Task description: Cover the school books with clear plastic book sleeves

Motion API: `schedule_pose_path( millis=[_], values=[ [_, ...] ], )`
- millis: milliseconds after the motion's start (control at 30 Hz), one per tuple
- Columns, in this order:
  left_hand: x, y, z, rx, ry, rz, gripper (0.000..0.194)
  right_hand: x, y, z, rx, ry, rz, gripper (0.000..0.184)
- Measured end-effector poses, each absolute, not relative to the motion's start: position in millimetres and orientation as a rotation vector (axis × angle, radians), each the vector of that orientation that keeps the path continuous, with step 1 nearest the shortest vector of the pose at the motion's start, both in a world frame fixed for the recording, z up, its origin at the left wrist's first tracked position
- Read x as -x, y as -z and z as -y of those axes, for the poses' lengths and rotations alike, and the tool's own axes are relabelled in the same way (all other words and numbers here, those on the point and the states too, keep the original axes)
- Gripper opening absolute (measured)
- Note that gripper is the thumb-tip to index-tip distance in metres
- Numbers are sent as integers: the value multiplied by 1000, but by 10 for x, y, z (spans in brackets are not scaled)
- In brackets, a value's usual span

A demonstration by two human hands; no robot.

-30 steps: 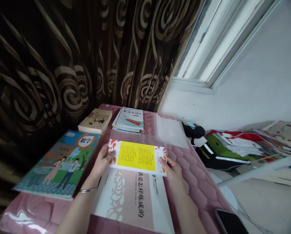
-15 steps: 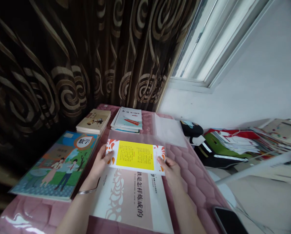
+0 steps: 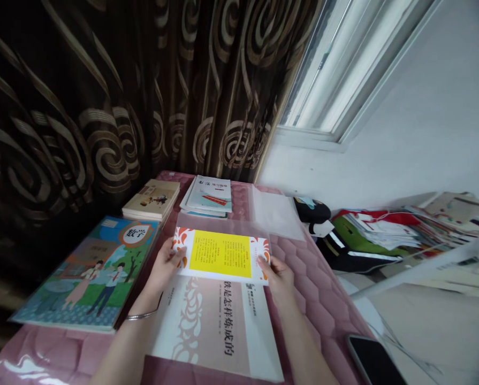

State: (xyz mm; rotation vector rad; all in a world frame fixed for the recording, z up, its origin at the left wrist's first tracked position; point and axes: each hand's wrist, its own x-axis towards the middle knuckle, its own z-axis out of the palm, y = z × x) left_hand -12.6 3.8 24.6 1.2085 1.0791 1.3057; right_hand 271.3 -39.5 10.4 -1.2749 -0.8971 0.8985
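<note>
A white book flap (image 3: 220, 254) with a yellow text panel and orange-red leaf patterns lies across the middle. My left hand (image 3: 169, 262) pinches its left end, thumb on top. At the right end, my right hand (image 3: 278, 272) grips it the same way. Directly below is a pale book cover (image 3: 217, 326) with a large dark title and leaf swirls, dulled as if under translucent film. Whether flap and cover are one piece, I cannot tell. A clear plastic sheet (image 3: 239, 227) shows just beyond the flap.
A pink quilted, plastic-covered table (image 3: 315, 299) carries a blue textbook (image 3: 90, 278), tan books (image 3: 153, 199), white booklets (image 3: 209, 193) and a translucent sheet (image 3: 277, 214). A phone (image 3: 373, 361) rests near the right edge. Bags and papers (image 3: 378, 232) sit beyond; a dark curtain (image 3: 143, 80) hangs behind.
The view has shifted slightly, moving everything a little left in the picture. Both hands keep their hold on the flap, which stays in nearly the same place over the cover.
</note>
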Motion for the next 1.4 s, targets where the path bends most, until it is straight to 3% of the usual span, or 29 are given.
schedule_pose_path(
  millis=[967, 1400],
  values=[
    [147, -250, -40, -1075, -1344, -1086, 47, -2623, -189, 405, 1349, -787, 884, 50],
    [124, -297, -44, -1187, -1317, -1083, 44, -2594, -216, 434, 1208, -881, 860, 44]
  ],
)
